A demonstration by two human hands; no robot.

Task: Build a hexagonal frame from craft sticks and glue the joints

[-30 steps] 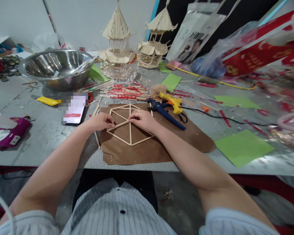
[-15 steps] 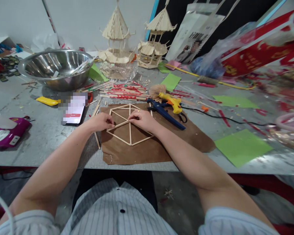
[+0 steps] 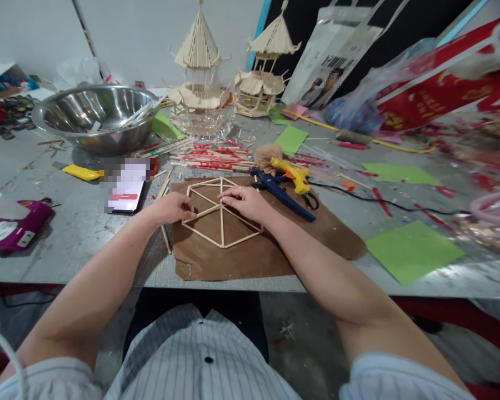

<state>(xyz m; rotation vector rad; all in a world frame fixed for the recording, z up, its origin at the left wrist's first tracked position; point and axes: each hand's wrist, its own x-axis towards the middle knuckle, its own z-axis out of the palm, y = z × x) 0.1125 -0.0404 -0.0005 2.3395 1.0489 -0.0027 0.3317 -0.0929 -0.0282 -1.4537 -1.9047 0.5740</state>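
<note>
A hexagonal frame of thin wooden sticks (image 3: 205, 236), with spokes meeting in its middle, lies on a brown sheet (image 3: 241, 266). My left hand (image 3: 175, 208) pinches the outer end of a wooden stick (image 3: 208, 210), a spoke on the frame's left side. Over the centre joint is my right hand (image 3: 246, 203), thumb and forefinger bent and slightly parted, close above the stick's inner end. That hand and wrist cover part of the frame's right side.
Blue-handled pliers (image 3: 285, 197) and a yellow glue gun (image 3: 291, 173) lie right of the frame. Red-wrapped sticks (image 3: 216, 155), a phone (image 3: 129, 186), a yellow cutter (image 3: 81, 172) and a steel bowl (image 3: 95, 141) surround it. Two stick pagodas (image 3: 198, 50) stand behind.
My right fingertips have lifted slightly off the stick at the centre joint, showing more of its inner end. My left hand stays at the outer end.
</note>
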